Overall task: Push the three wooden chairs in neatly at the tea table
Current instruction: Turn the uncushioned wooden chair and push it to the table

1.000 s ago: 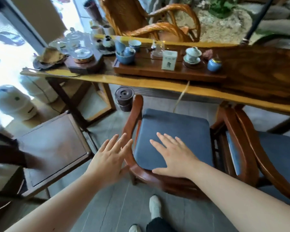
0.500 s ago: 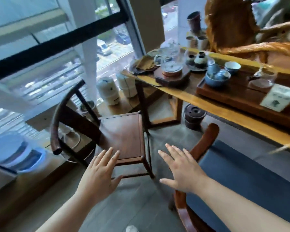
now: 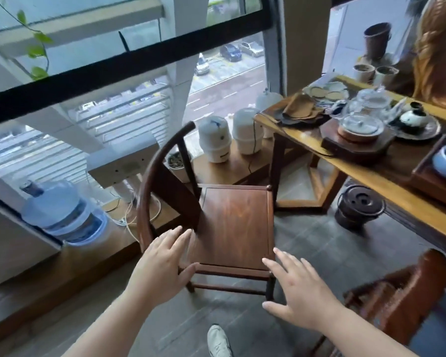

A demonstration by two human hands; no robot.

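Wooden chairs (image 3: 232,220) x2 in view — hands (image 3: 162,264) x2, both open

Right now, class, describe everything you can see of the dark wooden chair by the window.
The dark wooden chair has a flat, bare, reddish-brown square seat, a curved round-rail back with a broad dark splat, slim legs and low stretchers. It stands upright on the grey floor, off the end of the tea table, not tucked under, its back towards the window. The left hand hovers open at its near left corner, the right hand open by its near right leg; contact is unclear.
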